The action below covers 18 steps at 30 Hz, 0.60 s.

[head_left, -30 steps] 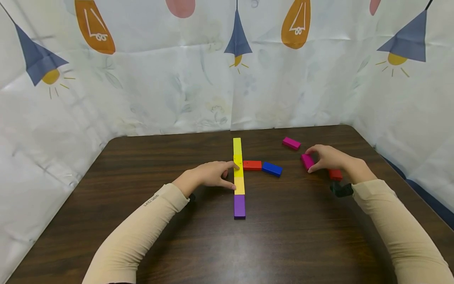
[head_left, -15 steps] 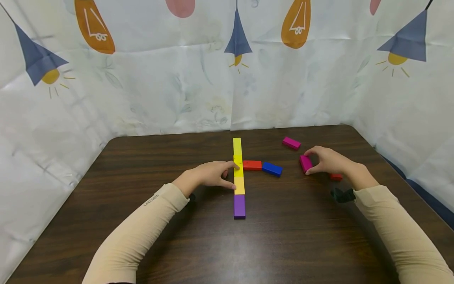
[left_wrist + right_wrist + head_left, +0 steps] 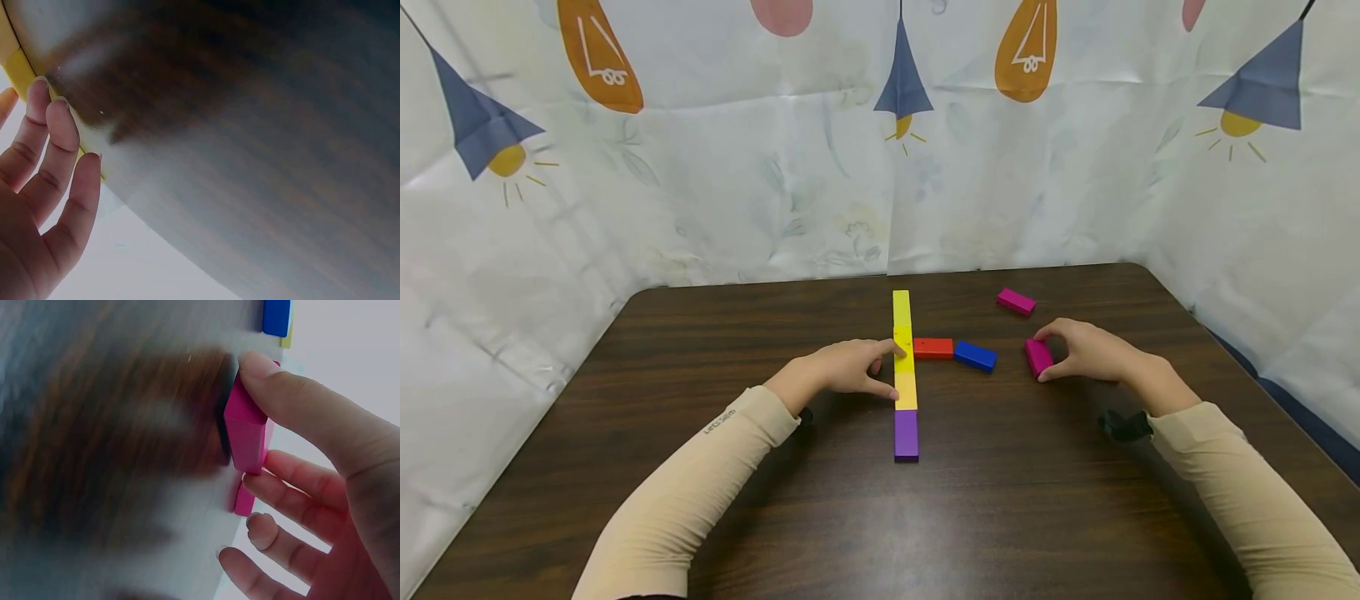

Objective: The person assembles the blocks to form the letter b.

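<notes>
My right hand (image 3: 1093, 354) pinches a magenta block (image 3: 1039, 358) between thumb and fingers, close over the table. In the right wrist view the thumb lies along one end of this block (image 3: 247, 440) and fingertips meet the other. My left hand (image 3: 846, 367) rests at a straight row of yellow blocks (image 3: 902, 310), its index finger on top and its thumb at the side of the lighter yellow block (image 3: 907, 393). In the left wrist view its fingers (image 3: 62, 125) lie loosely along the row. A purple block (image 3: 906, 435) continues the row at the near end.
A red block (image 3: 933, 349) extends right from the row, and a slightly angled blue block (image 3: 975, 357) follows it. Another magenta block (image 3: 1017, 302) lies farther back. A patterned curtain (image 3: 760, 183) stands behind the dark wooden table (image 3: 820, 517).
My right hand has slid the magenta block left and slightly nearer. The red block by the right wrist is now hidden behind the hand. My left hand has stayed still.
</notes>
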### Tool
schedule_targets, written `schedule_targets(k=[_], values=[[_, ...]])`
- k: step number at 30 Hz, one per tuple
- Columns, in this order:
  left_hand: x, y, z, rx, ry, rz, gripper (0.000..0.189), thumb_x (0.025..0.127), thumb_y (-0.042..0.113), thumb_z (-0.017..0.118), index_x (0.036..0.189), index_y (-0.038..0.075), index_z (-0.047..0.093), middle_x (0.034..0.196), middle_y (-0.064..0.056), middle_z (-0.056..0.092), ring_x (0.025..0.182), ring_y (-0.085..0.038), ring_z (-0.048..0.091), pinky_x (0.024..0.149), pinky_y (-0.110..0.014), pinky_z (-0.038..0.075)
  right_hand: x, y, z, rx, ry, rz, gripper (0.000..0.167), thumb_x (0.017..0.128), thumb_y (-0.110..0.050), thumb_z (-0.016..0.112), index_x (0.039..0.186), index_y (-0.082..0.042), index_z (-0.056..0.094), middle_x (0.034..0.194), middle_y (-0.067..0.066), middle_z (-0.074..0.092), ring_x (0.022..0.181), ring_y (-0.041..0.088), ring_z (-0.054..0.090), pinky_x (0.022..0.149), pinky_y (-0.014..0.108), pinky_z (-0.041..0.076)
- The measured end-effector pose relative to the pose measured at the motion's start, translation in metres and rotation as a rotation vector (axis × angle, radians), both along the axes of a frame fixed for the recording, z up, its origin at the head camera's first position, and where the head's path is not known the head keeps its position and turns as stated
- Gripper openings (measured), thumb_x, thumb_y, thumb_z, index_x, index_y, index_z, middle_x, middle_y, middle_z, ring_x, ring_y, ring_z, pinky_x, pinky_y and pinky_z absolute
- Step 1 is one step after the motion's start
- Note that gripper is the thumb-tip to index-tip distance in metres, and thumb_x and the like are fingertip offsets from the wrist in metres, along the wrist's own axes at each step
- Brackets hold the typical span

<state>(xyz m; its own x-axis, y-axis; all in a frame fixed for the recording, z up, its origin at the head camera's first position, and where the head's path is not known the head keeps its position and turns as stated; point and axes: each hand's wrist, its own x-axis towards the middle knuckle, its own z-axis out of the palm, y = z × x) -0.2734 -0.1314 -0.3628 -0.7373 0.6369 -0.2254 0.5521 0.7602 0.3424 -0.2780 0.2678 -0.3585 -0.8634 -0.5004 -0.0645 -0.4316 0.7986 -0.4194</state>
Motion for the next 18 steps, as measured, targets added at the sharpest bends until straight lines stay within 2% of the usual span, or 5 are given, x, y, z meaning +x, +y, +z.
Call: schedule_targets(k=[18], values=[[0.002, 0.001, 0.002, 0.0, 0.0, 0.001, 0.068, 0.091, 0.048, 0.077, 0.144, 0.015, 0.051, 0.09, -0.001, 0.056, 0.08, -0.017, 0.052, 0.071, -0.032, 0.041, 0.015, -0.015, -0.005, -0.001, 0.043, 0.088, 0.063, 0.083, -0.035, 0.087, 0.127, 0.003, 0.063, 0.124, 0.016, 0.062, 0.113, 0.035, 0.06, 0.097, 0.055, 0.048]])
